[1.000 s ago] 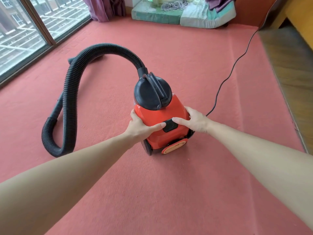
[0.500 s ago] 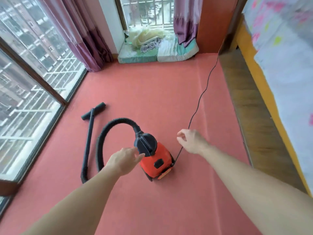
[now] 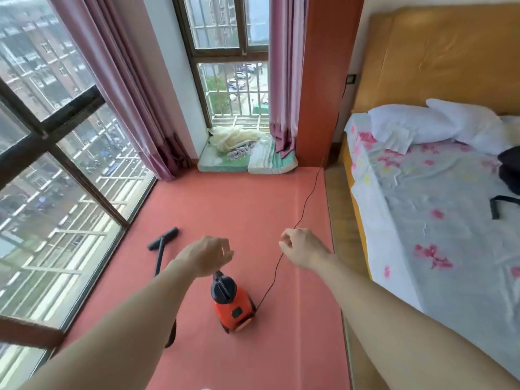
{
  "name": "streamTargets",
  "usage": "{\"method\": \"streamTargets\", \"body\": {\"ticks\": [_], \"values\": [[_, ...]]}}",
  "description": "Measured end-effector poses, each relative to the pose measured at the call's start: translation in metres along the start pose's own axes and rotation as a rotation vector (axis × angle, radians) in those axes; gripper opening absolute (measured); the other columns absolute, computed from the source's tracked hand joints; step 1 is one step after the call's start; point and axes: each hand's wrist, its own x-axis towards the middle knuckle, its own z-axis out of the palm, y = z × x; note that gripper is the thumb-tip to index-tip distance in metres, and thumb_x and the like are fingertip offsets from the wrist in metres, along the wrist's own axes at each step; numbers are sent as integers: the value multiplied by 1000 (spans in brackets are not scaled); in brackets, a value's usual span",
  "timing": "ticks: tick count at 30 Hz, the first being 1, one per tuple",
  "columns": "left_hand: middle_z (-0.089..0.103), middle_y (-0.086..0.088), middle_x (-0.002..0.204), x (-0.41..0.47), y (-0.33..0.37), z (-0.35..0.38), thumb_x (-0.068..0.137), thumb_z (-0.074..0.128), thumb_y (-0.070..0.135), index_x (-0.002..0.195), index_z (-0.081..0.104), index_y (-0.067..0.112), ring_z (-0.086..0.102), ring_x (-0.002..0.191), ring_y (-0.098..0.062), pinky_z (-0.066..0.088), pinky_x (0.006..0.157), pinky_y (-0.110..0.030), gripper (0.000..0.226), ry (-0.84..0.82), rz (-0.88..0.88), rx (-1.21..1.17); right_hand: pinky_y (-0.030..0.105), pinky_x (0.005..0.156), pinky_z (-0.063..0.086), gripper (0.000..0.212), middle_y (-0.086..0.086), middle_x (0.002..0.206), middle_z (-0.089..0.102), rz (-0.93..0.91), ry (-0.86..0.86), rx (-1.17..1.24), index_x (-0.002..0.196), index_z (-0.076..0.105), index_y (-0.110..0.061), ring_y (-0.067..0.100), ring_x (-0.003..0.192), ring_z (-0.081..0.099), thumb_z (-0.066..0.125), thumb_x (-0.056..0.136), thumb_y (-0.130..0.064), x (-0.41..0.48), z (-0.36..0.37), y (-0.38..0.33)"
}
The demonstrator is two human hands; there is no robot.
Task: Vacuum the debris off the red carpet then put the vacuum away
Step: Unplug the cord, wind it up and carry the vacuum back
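Window [image 3: 56, 164]: full height, along the left edge of the carpet [image 3: 239, 204]. Wand [image 3: 159, 256]: black, flat on the carpet near the window, long axis running near to far, cross-set floor head at the far end. Left hand [image 3: 208, 256]: held in the air above the vacuum, fingers loosely curled, holding nothing. Vacuum [image 3: 232, 308]: small canister, red-orange body, black domed front with a black carry handle, black button on the back slope. It stands on the carpet at lower centre, long axis near-right to far-left, black end pointing away toward the far left; the hose is mostly hidden behind the left forearm. Cord [image 3: 274, 273]: thin, black, rising from the vacuum's right side, then on to the far wall. Right hand [image 3: 302, 249]: raised, fingertips pinching the cord. Bed [image 3: 436, 220]: along the right, floral sheet.
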Motion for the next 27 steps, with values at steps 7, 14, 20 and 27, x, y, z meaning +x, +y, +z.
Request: {"method": "streamTargets", "body": {"ticks": [7, 14, 20, 27], "values": [[67, 1, 102, 43, -1, -41, 99, 44, 50, 107, 66, 28, 65, 92, -23, 55, 78, -39, 31, 45, 44, 13, 35, 89, 53, 28, 4, 109, 70, 8, -10, -48, 109, 67, -16, 22, 100, 64, 51, 95, -34, 43, -14, -18], [67, 1, 100, 97, -37, -55, 97, 45, 49, 104, 68, 29, 66, 92, -23, 56, 77, -39, 32, -30, 48, -1, 35, 82, 54, 26, 5, 105, 68, 93, -43, -109, 105, 67, -18, 23, 91, 64, 51, 94, -36, 102, -23, -30], [67, 1, 101, 145, -40, -60, 96, 46, 51, 106, 68, 30, 65, 91, -23, 56, 78, -39, 32, -63, 45, -22, 37, 84, 55, 27, 3, 102, 70, 146, -51, -81, 102, 68, -18, 22, 91, 65, 52, 93, -37, 144, -34, -14], [67, 0, 102, 221, 12, -69, 95, 47, 49, 107, 68, 29, 65, 92, -24, 56, 80, -40, 31, -88, 49, -52, 37, 83, 56, 27, 3, 100, 69, 120, -94, -67, 102, 68, -18, 23, 89, 65, 50, 93, -35, 195, -71, 38]]}}
